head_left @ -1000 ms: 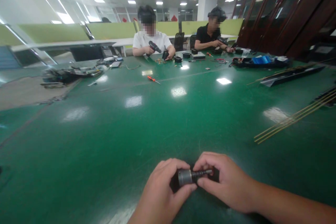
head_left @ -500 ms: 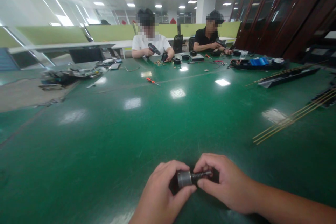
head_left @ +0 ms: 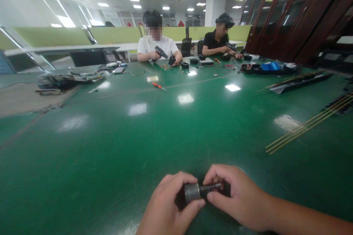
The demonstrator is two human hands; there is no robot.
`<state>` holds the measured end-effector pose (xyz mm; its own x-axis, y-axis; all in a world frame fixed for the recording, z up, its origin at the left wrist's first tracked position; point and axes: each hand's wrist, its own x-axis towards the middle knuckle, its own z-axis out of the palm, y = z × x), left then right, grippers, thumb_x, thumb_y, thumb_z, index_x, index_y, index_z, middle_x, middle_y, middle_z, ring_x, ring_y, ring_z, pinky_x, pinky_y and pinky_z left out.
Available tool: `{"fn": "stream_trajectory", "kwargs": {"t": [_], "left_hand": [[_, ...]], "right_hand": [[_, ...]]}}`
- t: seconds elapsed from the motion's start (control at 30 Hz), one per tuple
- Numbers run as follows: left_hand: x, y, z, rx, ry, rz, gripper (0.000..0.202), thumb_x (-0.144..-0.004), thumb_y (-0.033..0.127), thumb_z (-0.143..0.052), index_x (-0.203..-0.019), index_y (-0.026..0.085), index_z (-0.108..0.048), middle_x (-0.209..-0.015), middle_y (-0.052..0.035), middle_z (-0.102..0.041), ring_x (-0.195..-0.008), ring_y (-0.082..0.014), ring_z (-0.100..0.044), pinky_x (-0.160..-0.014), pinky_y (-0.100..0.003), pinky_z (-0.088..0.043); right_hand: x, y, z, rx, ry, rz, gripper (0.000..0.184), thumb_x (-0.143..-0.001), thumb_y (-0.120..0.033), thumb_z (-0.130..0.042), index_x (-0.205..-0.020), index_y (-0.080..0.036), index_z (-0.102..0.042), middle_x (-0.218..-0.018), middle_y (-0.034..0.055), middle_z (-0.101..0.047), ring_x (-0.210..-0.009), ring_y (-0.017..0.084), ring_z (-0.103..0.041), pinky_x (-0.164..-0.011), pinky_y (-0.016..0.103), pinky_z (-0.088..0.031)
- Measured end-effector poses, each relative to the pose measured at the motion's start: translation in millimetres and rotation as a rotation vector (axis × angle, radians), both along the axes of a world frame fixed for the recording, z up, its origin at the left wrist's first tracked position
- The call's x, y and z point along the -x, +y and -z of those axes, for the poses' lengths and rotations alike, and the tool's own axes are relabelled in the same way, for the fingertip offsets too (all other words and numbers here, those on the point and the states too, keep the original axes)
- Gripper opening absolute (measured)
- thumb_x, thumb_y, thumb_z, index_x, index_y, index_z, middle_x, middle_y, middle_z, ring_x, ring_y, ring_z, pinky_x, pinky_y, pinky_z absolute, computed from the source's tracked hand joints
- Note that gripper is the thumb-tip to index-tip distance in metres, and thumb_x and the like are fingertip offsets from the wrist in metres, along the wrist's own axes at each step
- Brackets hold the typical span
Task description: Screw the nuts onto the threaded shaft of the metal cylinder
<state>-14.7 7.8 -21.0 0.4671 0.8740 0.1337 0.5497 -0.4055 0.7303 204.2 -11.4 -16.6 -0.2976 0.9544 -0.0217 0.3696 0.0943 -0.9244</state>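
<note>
Close to me, low in the view, both hands are on a metal part with a grey cylinder point(head_left: 192, 192) and a thin dark shaft point(head_left: 211, 188) that looks spring-wound or threaded. My left hand point(head_left: 172, 203) is closed round the cylinder, thumb below and fingers above. With thumb and fingertips, my right hand point(head_left: 234, 194) pinches the shaft, whose bright tip points right. The part lies roughly level between the hands, over the green table point(head_left: 165, 132). My palms hide some of its underside.
An orange screwdriver point(head_left: 158, 86) lies mid-table. Thin brass-coloured rods point(head_left: 306, 128) and a dark metal channel point(head_left: 300, 81) are at right. Cluttered parts point(head_left: 68, 80) lie at left. Across the table sit a person in white point(head_left: 158, 46) and a person in black point(head_left: 216, 42), each with a power drill.
Both hands and the metal part sit slightly lower in the view, and the scene has shifted slightly left. The grip of each hand looks the same.
</note>
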Motion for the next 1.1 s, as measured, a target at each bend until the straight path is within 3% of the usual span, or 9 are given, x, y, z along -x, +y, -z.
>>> {"fn": "stream_trajectory", "kwargs": {"t": [1.1], "left_hand": [[-0.5,-2.0,-0.7,0.095,0.023,-0.023,0.023,-0.080,0.027,-0.074,-0.102,0.029,-0.066,-0.093,0.0005,-0.069,-0.087,-0.0225,-0.065,-0.077,-0.034,-0.049]], "right_hand": [[-2.9,-0.6,-0.5,0.030,-0.014,-0.012,0.010,-0.078,-0.013,-0.065,-0.084,-0.019,-0.060,-0.072,-0.0044,-0.059,-0.067,0.013,-0.054,-0.064,0.025,-0.039]]}}
